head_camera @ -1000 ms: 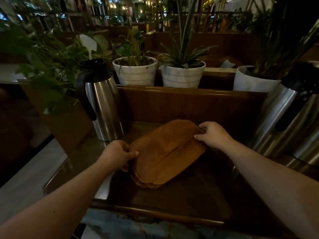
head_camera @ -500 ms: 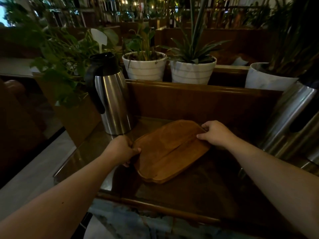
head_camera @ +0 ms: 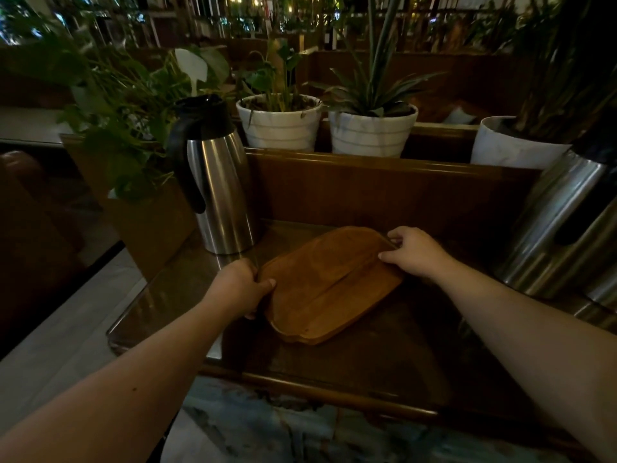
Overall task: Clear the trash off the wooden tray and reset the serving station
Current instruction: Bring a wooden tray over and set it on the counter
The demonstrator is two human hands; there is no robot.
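Head view, dim light. Both hands hold the oval brown wooden tray (head_camera: 329,285) at opposite ends. Left hand (head_camera: 238,285): grip curled shut around the near-left rim, thumb on top, fingers under the edge. Right hand (head_camera: 414,253): grip pinched on the far-right rim, fingertips on the upper surface. The tray lies between the two grips, slanted, low over or resting on the dark glossy wooden tabletop (head_camera: 384,355); contact with it cannot be confirmed. No trash is visible on the tray surface.

Beyond the left grip stands a tall stainless-steel carafe with a black handle and lid (head_camera: 213,182), near the tray's far-left edge but apart from it. Outboard of the right grip lean more steel carafes (head_camera: 561,228), partly out of frame.

Judgement: the step in hand is seating the cleared tray back in its place. To do it well: keep both grips level, square the tray with the tabletop edge, keep its left end clear of the carafe, and release only once it sits flat.
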